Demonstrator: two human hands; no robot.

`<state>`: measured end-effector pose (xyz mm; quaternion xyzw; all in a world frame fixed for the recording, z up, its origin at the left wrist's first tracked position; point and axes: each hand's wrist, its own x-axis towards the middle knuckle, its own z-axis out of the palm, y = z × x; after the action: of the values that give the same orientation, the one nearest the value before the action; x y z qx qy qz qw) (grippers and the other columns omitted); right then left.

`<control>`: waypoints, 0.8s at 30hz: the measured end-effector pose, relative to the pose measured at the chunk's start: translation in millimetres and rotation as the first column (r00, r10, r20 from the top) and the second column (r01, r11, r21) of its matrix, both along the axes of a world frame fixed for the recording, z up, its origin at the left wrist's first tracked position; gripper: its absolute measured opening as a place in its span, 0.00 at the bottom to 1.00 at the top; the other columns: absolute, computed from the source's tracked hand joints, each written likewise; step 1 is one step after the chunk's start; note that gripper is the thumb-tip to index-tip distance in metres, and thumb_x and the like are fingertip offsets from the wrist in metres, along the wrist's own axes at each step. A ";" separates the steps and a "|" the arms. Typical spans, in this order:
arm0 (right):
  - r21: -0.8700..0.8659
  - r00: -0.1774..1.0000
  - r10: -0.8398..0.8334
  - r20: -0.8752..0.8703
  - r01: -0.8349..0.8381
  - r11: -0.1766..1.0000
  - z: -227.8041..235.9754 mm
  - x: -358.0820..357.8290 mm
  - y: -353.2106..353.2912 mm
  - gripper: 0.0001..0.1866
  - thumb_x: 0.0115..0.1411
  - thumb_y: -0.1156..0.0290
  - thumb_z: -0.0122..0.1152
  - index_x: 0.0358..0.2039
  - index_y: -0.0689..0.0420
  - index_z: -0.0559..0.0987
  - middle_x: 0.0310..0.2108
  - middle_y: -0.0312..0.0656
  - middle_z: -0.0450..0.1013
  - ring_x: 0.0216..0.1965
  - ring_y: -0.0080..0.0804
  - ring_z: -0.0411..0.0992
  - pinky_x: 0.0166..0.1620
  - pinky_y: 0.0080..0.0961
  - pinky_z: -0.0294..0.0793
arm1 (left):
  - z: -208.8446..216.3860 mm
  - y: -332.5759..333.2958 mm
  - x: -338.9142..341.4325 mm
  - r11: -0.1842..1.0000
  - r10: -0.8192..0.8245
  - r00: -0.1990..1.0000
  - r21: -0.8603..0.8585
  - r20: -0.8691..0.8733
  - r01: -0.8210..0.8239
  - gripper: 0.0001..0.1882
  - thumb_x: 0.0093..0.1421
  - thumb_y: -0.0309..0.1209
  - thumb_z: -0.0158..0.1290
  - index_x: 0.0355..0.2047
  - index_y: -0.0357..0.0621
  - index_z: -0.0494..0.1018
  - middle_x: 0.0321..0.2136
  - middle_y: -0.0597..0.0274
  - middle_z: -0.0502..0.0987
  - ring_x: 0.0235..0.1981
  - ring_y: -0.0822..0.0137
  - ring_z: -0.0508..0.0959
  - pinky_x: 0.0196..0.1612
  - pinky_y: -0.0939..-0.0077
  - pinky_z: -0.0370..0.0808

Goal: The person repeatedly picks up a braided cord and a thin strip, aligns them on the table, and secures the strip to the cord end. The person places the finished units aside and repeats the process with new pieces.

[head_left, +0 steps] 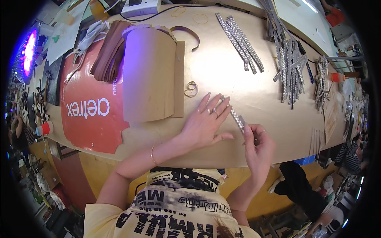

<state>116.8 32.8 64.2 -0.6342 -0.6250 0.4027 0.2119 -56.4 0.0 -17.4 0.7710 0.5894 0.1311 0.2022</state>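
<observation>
A short silver braided strap (235, 117) lies slantwise on the gold-brown table covering in front of me. My left hand (206, 121) rests flat with fingers stretched out, and its fingertips press on the far end of the strap. The near end is pinched between the thumb and fingers of my right hand (257, 144). Beside that thumb shows a small flat grey piece (242, 119); whether it is part of the strap I cannot tell. Just beyond my left fingertips lies a coiled brown band (191, 89).
Several finished-looking silver braids (240, 43) lie at the far middle. Bundles of grey strips and braids (291, 71) lie to the right. On the left are a curved tan cardboard sheet (150, 75), a stack of brown strips (109, 55) and a red sheet (93, 131).
</observation>
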 end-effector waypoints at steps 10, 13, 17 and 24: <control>-0.106 0.997 0.052 -0.060 -0.058 0.993 -35.2 -42.0 14.7 0.13 0.66 0.69 0.56 0.30 0.66 0.77 0.17 0.38 0.67 0.19 0.21 0.59 0.24 0.25 0.61 | -2.6 -40.6 -5.1 0.974 0.219 0.973 0.041 0.076 -0.223 0.39 0.58 0.47 0.59 0.66 0.46 0.62 0.71 0.51 0.52 0.71 0.48 0.50 0.70 0.45 0.44; -0.136 0.997 0.068 0.019 -0.065 0.989 -39.0 -45.0 15.1 0.13 0.66 0.69 0.56 0.30 0.66 0.77 0.17 0.39 0.66 0.19 0.22 0.59 0.25 0.25 0.62 | -6.7 -33.2 -6.6 0.971 0.233 0.969 0.044 0.078 -0.237 0.39 0.57 0.44 0.60 0.66 0.47 0.61 0.71 0.51 0.52 0.71 0.47 0.51 0.70 0.45 0.44; -0.108 0.998 0.065 0.001 -0.064 0.992 -46.5 -45.7 18.0 0.12 0.66 0.70 0.56 0.30 0.66 0.76 0.17 0.40 0.66 0.19 0.24 0.60 0.25 0.27 0.63 | -10.5 -28.6 -7.5 0.970 0.238 0.969 0.031 0.067 -0.241 0.38 0.58 0.45 0.59 0.66 0.48 0.61 0.70 0.52 0.52 0.71 0.48 0.50 0.71 0.44 0.44; -0.078 0.999 0.045 0.015 -0.044 0.996 -53.9 -48.2 14.7 0.12 0.66 0.70 0.57 0.30 0.66 0.76 0.20 0.43 0.68 0.20 0.28 0.63 0.28 0.29 0.65 | -14.2 -32.1 -5.8 0.965 0.258 0.965 0.042 0.039 -0.259 0.38 0.58 0.45 0.59 0.67 0.51 0.61 0.71 0.56 0.52 0.72 0.50 0.49 0.70 0.41 0.43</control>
<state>68.6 47.6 10.3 -0.6312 -0.6246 0.4262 0.1727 -62.2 -32.1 -31.7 0.6898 0.6783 0.1829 0.1752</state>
